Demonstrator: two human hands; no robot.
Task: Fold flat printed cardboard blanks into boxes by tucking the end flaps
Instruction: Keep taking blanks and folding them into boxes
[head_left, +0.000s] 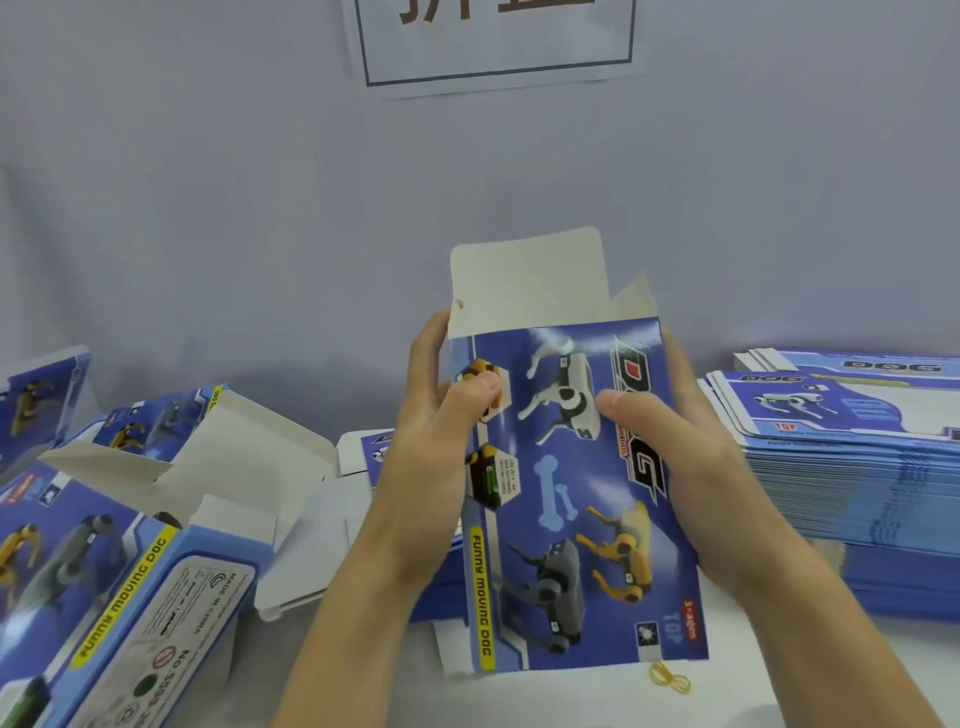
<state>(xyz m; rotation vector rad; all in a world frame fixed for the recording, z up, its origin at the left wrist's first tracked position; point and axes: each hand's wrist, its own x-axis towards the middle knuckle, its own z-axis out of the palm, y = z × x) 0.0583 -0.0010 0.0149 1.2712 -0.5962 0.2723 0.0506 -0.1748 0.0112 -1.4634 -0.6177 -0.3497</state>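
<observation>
Wall (208, 182): pale, behind everything, with a framed paper sign (493, 41) cut off at the top edge.
Surface (597, 701): white, carrying all the cardboard.
Stack of flat blanks (857, 467): at the right, blue printed, lying well apart from the held box.
Folded boxes (130, 545): at the left, lying on their sides with white end flaps open.
Held box (571, 493): at centre, upright above the surface, dog pictures facing the camera; its white top flap (530, 280) stood open.
Left hand (441, 415): gripped the box's left edge, thumb on the front.
Right hand (675, 441): gripped the right edge, thumb pressed on the front.
Rubber band (670, 678): yellow, lying just below the box.
</observation>
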